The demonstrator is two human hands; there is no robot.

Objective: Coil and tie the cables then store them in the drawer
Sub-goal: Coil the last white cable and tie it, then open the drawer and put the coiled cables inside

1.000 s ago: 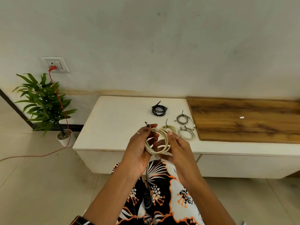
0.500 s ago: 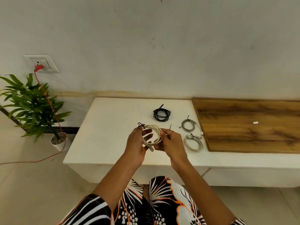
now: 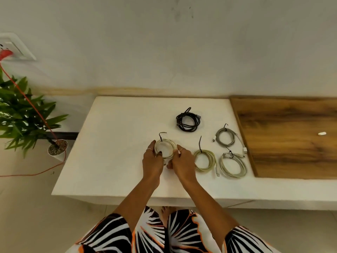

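From the head camera, a cream coil [image 3: 165,148], already bound by a black tie [image 3: 161,136], was held low over the white bench [image 3: 109,143], roughly midway along its front half. The left hand [image 3: 152,162] was curled around the coil's left rim, fingers wrapped over the loops; the right hand [image 3: 183,162] pinched the right rim between thumb and fingertips. Whether the coil was touching the bench top or just above it could not be told. Gripping opposite sides was judged to keep the loops flat and together while the bundle was set down beside the others.

Five tied coils were counted in all. Apart from the one held, four lay on the bench: a black coil [image 3: 188,119] toward the back, a grey coil [image 3: 225,137] near the bench's right side by the wooden panel [image 3: 291,136], a pale green coil [image 3: 204,160] just right of the hands, and a white coil [image 3: 233,166] next to it toward the front. These were grouped near one another yet apart, probably so that they could be gathered for the drawer afterwards. No open drawer was seen; a seam under the bench's front edge might have marked one, but this could not be confirmed. Storing was judged not yet begun.

One potted plant [image 3: 27,117] stood on the floor beyond the bench's left end, and one red cord [image 3: 31,105] ran past it from a wall socket [image 3: 16,46].
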